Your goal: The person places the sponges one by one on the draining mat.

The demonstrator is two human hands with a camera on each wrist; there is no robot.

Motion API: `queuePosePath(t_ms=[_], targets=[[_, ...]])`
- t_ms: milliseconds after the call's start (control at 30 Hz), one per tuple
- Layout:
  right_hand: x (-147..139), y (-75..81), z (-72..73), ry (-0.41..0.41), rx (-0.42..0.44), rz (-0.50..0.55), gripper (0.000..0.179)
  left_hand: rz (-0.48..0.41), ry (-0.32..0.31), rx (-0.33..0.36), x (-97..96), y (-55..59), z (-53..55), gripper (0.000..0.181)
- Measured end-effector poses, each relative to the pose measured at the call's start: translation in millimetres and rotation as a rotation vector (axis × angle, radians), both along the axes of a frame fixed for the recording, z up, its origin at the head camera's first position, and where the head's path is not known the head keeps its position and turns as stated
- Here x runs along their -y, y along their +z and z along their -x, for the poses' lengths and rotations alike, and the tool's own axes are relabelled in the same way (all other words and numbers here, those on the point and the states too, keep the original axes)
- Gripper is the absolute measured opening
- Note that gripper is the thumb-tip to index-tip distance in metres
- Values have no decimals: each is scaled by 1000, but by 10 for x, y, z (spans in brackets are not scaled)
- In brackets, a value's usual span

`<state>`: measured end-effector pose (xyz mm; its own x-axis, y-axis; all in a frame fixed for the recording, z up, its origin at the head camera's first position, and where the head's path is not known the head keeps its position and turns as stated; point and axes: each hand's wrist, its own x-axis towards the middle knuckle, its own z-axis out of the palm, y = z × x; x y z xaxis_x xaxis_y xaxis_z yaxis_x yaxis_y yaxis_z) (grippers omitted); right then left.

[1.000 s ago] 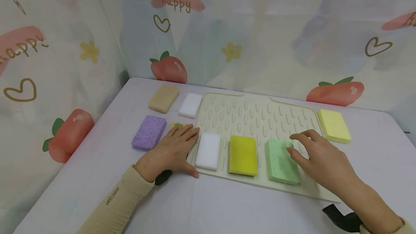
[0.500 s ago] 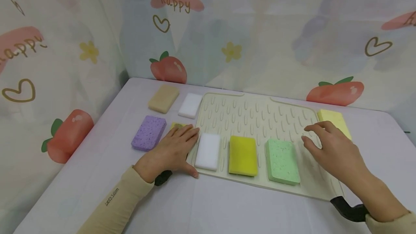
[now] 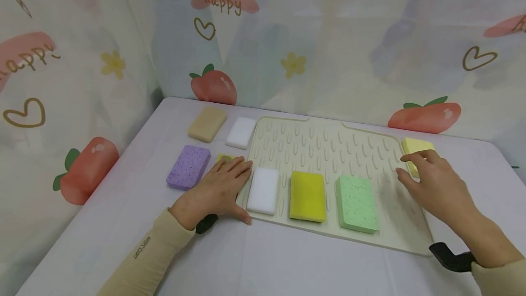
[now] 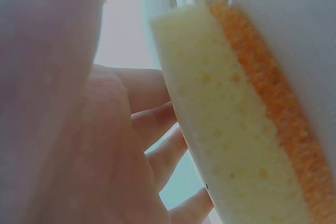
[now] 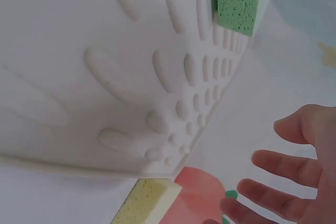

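Note:
My left hand lies palm down with fingers spread at the left edge of the cream ridged mat. It covers most of a yellow sponge; the left wrist view shows a sponge with pale yellow and orange layers against the fingers. Over the mat's right edge hovers my right hand, loosely bent and holding nothing. A pale yellow sponge, partly hidden behind that hand, lies beside the mat. On the mat stand a white sponge, a bright yellow sponge and a green sponge in a row.
Left of the mat lie a purple sponge, a tan sponge and another white sponge. A printed cloth backdrop rises behind the table and along its left side.
My right hand has moved right, away from the green sponge, to the pale yellow sponge, which it now partly covers. My left hand and the sponges stay where they were.

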<state>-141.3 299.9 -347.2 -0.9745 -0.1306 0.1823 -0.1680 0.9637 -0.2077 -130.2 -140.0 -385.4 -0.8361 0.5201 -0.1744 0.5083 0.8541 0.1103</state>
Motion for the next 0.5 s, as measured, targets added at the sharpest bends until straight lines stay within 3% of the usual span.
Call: queuePosePath(t_ms=[500], targets=[[-279,-92,140,-71,20,6,41,6,8,12,8,1,-4,122]])
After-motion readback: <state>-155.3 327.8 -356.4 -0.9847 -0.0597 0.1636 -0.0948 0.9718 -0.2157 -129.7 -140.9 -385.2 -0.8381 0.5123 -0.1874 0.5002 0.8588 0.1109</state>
